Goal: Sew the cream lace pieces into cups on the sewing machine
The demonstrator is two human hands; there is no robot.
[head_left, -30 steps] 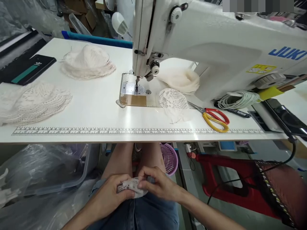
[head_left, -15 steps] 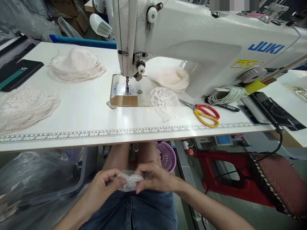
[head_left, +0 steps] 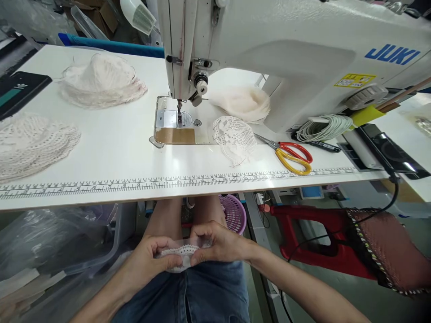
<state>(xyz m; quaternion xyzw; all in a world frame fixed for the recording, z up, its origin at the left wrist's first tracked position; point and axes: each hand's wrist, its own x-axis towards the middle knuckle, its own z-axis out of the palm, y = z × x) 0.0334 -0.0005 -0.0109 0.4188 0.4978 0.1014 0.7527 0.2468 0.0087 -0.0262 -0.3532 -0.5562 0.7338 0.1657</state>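
Observation:
Over my lap, below the table's front edge, both hands pinch a small white lace piece [head_left: 178, 257]. My left hand [head_left: 148, 262] grips its left side with thumb and fingers closed. My right hand [head_left: 217, 244] pinches its right end, fingers curled over it. The lace is folded between them and partly hidden by my fingers. Above stands a white sewing machine [head_left: 269, 49] on the white table [head_left: 111, 152], its needle over the metal plate [head_left: 173, 121].
Lace piles lie at the table's left [head_left: 32, 143] and back [head_left: 101, 80]; one lace piece [head_left: 235, 139] lies beside the plate. Red and yellow scissors [head_left: 292, 154], a coiled cord [head_left: 323, 128], a phone [head_left: 387, 150]. Below: purple basket [head_left: 234, 213], red stool [head_left: 316, 233], plastic bin [head_left: 60, 242].
The view has shifted slightly. My hands have turned and straightened the lace piece, so its scalloped edge now shows along the top between my fingers.

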